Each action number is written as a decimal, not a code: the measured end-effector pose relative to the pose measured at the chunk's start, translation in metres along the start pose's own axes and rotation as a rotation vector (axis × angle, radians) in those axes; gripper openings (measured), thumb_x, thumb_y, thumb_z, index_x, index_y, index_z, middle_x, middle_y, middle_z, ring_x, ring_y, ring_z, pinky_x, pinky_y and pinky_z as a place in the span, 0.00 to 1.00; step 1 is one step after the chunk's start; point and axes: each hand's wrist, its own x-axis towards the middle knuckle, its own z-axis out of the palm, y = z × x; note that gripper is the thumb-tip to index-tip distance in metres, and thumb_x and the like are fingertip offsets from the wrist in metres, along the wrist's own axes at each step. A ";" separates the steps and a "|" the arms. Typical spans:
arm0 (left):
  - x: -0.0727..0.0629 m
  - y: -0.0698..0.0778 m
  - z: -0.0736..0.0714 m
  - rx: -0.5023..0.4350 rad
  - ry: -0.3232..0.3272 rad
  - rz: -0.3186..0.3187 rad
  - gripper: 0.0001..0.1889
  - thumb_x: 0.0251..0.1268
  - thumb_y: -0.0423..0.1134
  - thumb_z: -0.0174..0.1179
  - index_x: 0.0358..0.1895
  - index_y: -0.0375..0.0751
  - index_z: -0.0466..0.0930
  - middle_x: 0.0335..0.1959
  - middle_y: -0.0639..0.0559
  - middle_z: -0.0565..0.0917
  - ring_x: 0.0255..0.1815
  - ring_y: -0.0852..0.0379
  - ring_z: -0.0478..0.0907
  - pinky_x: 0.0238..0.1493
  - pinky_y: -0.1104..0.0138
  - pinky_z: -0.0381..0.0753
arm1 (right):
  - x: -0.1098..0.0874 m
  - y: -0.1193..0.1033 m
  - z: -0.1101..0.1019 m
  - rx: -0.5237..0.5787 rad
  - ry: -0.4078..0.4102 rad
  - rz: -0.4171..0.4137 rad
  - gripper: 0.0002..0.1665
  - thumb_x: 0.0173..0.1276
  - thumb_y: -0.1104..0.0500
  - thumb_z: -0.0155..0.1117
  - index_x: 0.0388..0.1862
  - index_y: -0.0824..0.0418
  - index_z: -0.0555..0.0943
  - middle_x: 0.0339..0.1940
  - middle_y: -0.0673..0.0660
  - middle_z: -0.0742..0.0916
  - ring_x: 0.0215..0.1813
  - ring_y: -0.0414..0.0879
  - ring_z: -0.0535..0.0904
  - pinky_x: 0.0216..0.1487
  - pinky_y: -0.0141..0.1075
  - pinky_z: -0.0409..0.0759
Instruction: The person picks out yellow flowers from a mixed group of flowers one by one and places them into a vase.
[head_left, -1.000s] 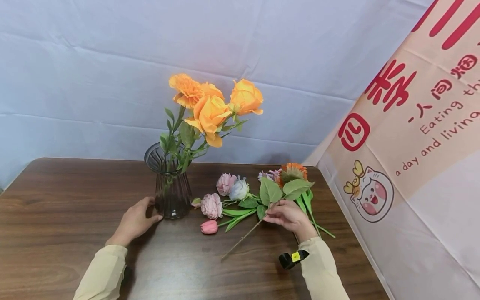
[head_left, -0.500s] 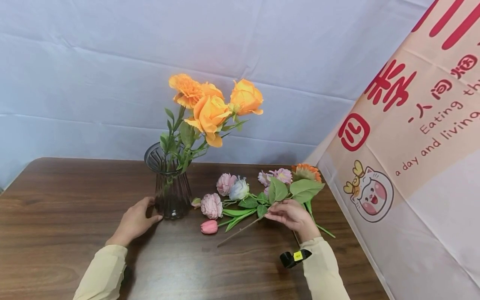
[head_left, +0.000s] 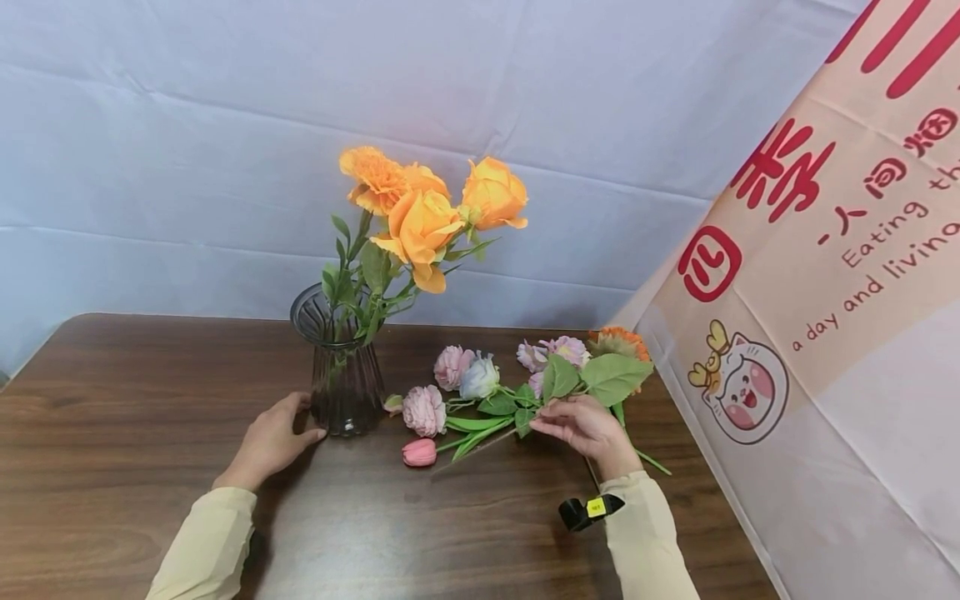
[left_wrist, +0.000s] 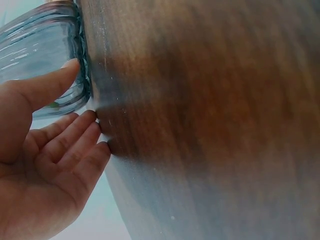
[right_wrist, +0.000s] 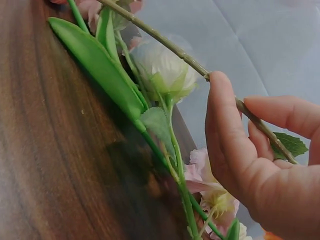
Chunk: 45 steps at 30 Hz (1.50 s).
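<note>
A dark ribbed glass vase [head_left: 347, 392] stands on the table, holding several orange flowers [head_left: 423, 225]. At its base, my left hand [head_left: 273, 437] rests with the thumb touching the glass; the left wrist view shows its fingers [left_wrist: 75, 150] fairly straight, tips at the tabletop. Over the pile on the right, my right hand [head_left: 581, 429] pinches the thin stem [right_wrist: 170, 45] of an artificial orange flower [head_left: 621, 343] between thumb and fingers. That flower's head points away to the right, its bare stem end slants toward the vase, and large green leaves [head_left: 617, 379] lie beyond my fingers.
Beneath and beside my right hand lie a pink tulip [head_left: 419, 452], pink peonies [head_left: 424, 411], a pale blue rose [head_left: 480, 377] and lilac flowers [head_left: 566, 350]. A white cloth [head_left: 225, 167] hangs behind the table; a printed banner [head_left: 847, 250] slopes along the right.
My right hand has shifted slightly right with the orange flower. Its head has swung right and its stem end has risen from the front toward the tulip. My left hand and the vase stay put.
</note>
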 end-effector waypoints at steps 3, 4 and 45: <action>0.000 0.001 0.000 0.002 0.000 0.001 0.30 0.57 0.40 0.62 0.57 0.24 0.64 0.54 0.28 0.71 0.54 0.31 0.67 0.50 0.42 0.67 | -0.001 -0.002 0.001 0.023 -0.003 -0.004 0.12 0.62 0.81 0.41 0.28 0.72 0.71 0.28 0.60 0.77 0.36 0.48 0.80 0.48 0.42 0.78; 0.000 0.001 0.000 0.004 0.001 0.000 0.29 0.57 0.40 0.62 0.57 0.24 0.64 0.54 0.28 0.71 0.54 0.31 0.67 0.50 0.42 0.67 | -0.001 -0.003 0.001 0.030 -0.006 -0.006 0.12 0.62 0.81 0.41 0.28 0.72 0.72 0.28 0.60 0.77 0.36 0.48 0.80 0.48 0.42 0.78; 0.000 0.001 -0.001 0.020 0.029 0.027 0.29 0.55 0.39 0.63 0.56 0.24 0.65 0.53 0.28 0.72 0.53 0.30 0.68 0.49 0.41 0.68 | -0.027 -0.047 0.047 0.195 -0.165 -0.147 0.20 0.63 0.82 0.35 0.26 0.73 0.76 0.31 0.63 0.76 0.41 0.52 0.79 0.53 0.44 0.75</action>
